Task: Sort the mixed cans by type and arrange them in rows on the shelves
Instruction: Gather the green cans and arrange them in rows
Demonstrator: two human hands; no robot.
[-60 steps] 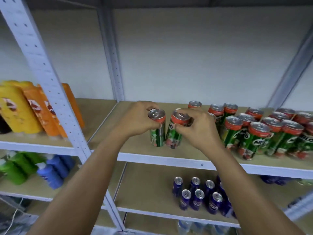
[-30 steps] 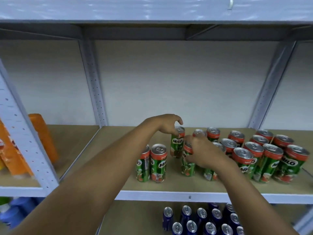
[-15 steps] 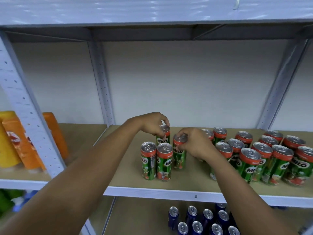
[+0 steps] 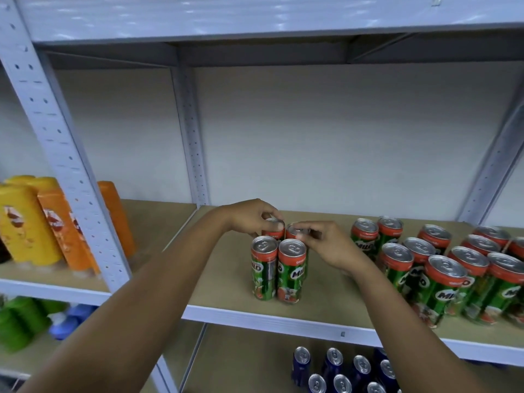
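Green Milo cans: two upright at shelf front edge, two behind. Left hand pinches rear-left can rim, right hand pinches rear-right can. Loose cluster toward shelf's right end.

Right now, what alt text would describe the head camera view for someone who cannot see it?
Two hands, left hand and right hand, each pinch a Milo can behind two front Milo cans on a wooden shelf. More Milo cans cluster right; blue cans stand below.
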